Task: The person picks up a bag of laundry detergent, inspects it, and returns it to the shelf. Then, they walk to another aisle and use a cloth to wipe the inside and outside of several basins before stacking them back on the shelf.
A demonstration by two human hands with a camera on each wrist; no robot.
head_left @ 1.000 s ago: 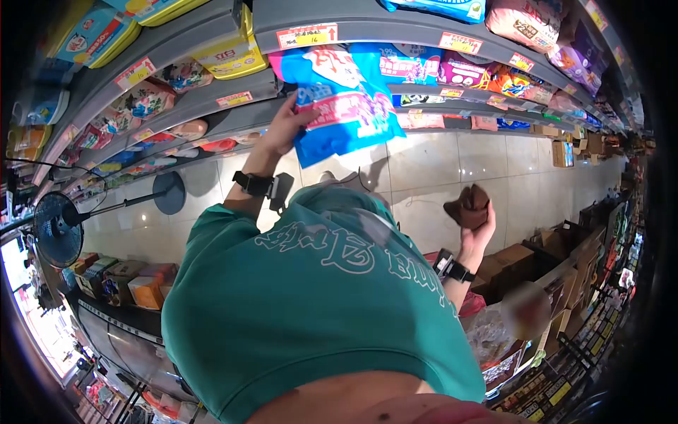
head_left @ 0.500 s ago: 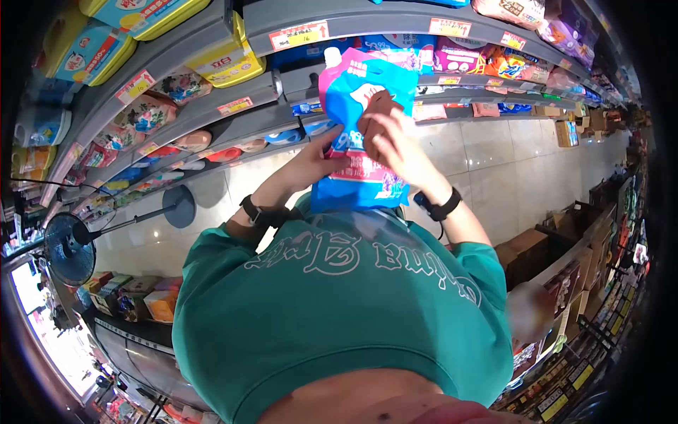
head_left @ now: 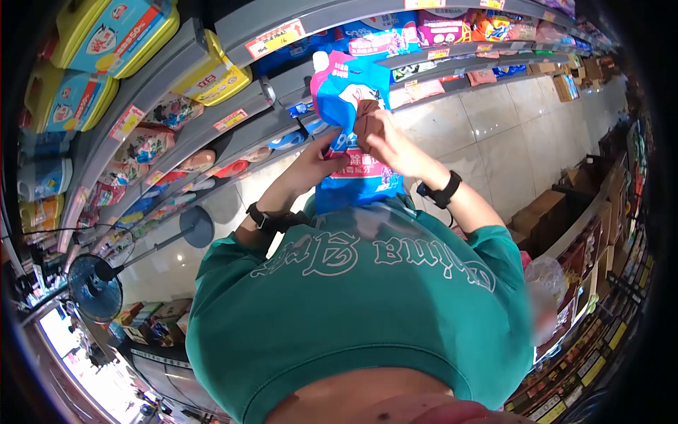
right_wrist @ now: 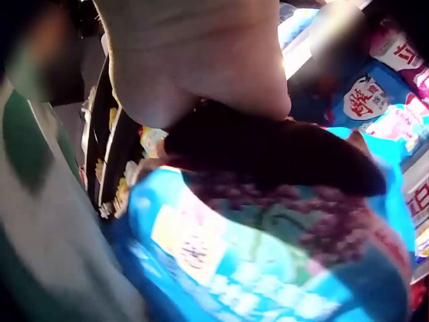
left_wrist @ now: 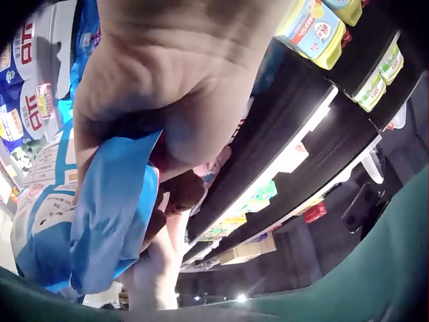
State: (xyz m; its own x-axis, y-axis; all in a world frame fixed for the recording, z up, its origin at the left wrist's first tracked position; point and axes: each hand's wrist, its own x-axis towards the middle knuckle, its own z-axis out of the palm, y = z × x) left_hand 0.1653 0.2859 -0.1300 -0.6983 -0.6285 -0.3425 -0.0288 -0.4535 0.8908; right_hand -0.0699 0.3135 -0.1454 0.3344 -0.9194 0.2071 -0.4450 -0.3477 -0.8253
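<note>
A blue and pink detergent pouch point(head_left: 353, 196) with a white cap stands upright in front of the chest, cap end up. My left hand point(head_left: 314, 166) grips its left edge, and the film folds under the fingers; the left wrist view shows that blue fold point(left_wrist: 114, 208) close up. On the pouch's front, my right hand point(head_left: 401, 150) holds a brown cloth point(head_left: 367, 126) against the printed face. From the right wrist, the cloth point(right_wrist: 268, 151) appears dark and bunched beneath the palm, over the pouch's print. The right fingertips are partly hidden by the cloth.
Curved grey shelves point(head_left: 251, 53) run ahead and to the left, stocked with yellow-and-blue detergent tubs point(head_left: 123, 35) and bagged goods. A standing fan point(head_left: 95, 288) is at the left. Cardboard boxes point(head_left: 540, 215) sit on the right, beyond the tiled floor point(head_left: 452, 152).
The pouch has come from the shelf front in toward the chest. My right hand brought the cloth from the right onto the pouch; over the last half second it shifted slightly. The head view has turned.
</note>
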